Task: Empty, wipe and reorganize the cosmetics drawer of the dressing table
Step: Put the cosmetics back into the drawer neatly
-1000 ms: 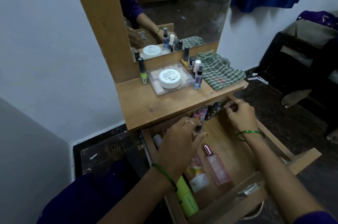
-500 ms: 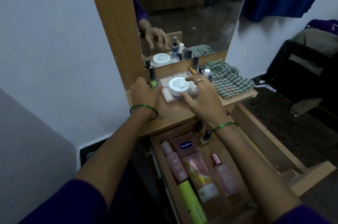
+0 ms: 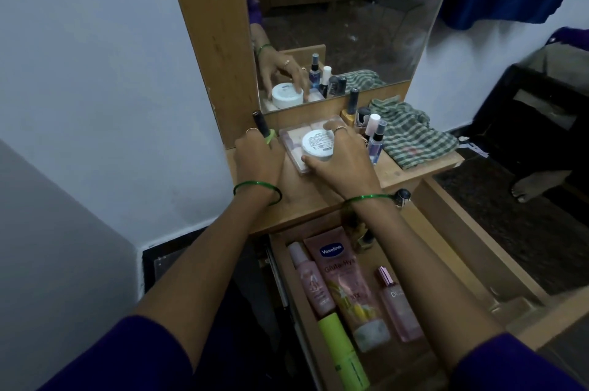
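Right hand point(image 3: 342, 164) curls round white jar point(image 3: 317, 144), thumb near, fingers far; jar sits atop palette point(image 3: 294, 148). Left hand point(image 3: 259, 156) pinches tube point(image 3: 262, 126), just left. Drawer point(image 3: 471, 266) lies below both.

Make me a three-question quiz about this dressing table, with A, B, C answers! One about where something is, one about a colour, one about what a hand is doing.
1. Where is the checked cloth?
A. In the drawer
B. On the tabletop, right of the small bottles
C. On the floor

2. What colour is the bangle on the left wrist?
A. Green
B. Red
C. Silver

3. What is the right hand doing?
A. Hanging idle
B. Wiping the mirror
C. Gripping the white round jar

Answers: 1 B, it lies crumpled on the tabletop's right end. 2 A, the ring round the wrist is green. 3 C, fingers and thumb curl around the jar's sides.
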